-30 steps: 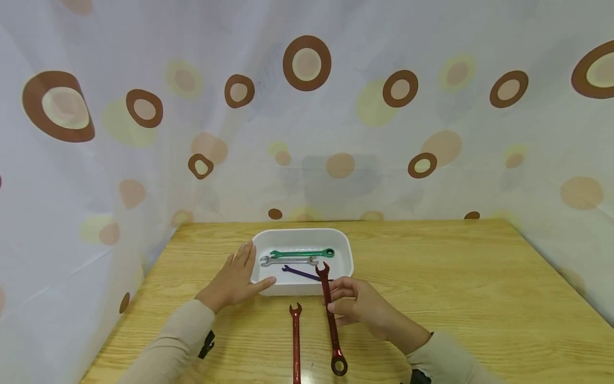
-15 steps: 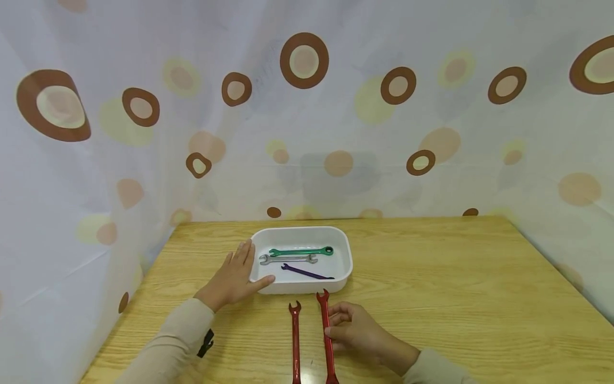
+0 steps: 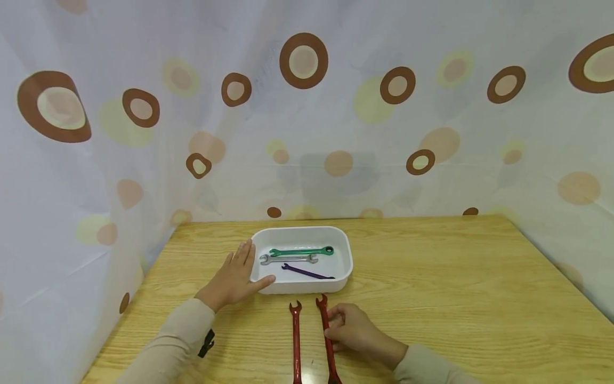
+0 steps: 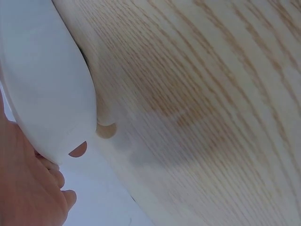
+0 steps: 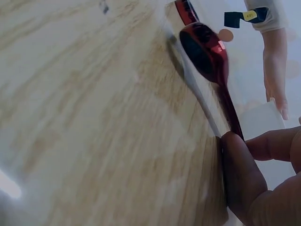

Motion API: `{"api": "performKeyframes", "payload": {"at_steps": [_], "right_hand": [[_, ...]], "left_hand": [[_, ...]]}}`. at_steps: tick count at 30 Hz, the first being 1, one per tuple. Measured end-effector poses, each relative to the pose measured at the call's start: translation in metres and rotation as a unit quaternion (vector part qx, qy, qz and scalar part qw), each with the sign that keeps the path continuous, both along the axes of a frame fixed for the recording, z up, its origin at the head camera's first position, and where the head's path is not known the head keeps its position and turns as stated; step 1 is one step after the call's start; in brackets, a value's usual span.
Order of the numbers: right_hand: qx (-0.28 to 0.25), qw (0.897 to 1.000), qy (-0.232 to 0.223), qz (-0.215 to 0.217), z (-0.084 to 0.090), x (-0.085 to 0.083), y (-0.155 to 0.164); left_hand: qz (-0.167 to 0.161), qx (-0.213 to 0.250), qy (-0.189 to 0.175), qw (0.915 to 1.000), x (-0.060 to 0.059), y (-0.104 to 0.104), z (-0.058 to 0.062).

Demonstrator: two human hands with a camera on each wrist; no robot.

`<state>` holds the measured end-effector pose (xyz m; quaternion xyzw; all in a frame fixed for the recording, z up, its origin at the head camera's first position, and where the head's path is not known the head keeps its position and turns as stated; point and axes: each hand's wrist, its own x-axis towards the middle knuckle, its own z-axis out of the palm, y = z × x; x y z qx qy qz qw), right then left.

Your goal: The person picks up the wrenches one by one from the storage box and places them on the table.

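Note:
My left hand (image 3: 232, 280) lies with fingers spread along the left side of a white plastic bin (image 3: 344, 282). In the left wrist view, its fingers (image 4: 49, 176) sit at the bin's outer wall (image 4: 51, 94). Between thumb and fingers, my right hand (image 3: 352, 328) pinches a red combination wrench (image 3: 328, 341) by the middle of its shaft, the forked end pointing at the bin. Its ring end (image 5: 204, 52) shows close over the table in the right wrist view. To its left, a second red wrench (image 3: 296, 341) lies roughly parallel on the table.
Inside the bin lie a green ratcheting wrench (image 3: 302, 252), a silver open-end wrench (image 3: 289, 260) and a small purple wrench (image 3: 307, 272). The wood-grain table (image 3: 455, 288) reaches back to a patterned curtain (image 3: 345, 133).
My right hand has brought the red wrench back from over the bin's front rim and lowered it to the table, beside the other red wrench. My left hand has stayed at the bin.

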<state>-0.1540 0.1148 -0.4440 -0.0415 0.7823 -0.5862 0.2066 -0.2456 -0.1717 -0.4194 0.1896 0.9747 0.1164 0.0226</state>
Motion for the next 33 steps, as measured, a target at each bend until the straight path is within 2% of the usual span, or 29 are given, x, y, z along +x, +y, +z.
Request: {"api": "performKeyframes", "payload": {"at_steps": [8, 13, 27, 33], "right_hand": [[0.041, 0.999, 0.015, -0.013, 0.0042, -0.0005, -0.0056], [0.065, 0.998, 0.022, -0.006, 0.0083, -0.003, -0.0087], [0.088, 0.995, 0.01, 0.043, 0.0083, -0.0061, -0.0025], [0.078, 0.996, 0.014, 0.04, 0.0056, -0.0036, -0.0003]], "left_hand": [[-0.002, 0.002, -0.002, 1.0, 0.0003, 0.0009, 0.0014], [-0.001, 0.001, 0.001, 1.0, 0.0002, 0.0005, 0.0016], [0.001, 0.003, -0.003, 1.0, 0.0009, 0.0002, 0.0003], [0.001, 0.007, -0.001, 1.0, 0.0014, 0.0006, 0.0008]]}}
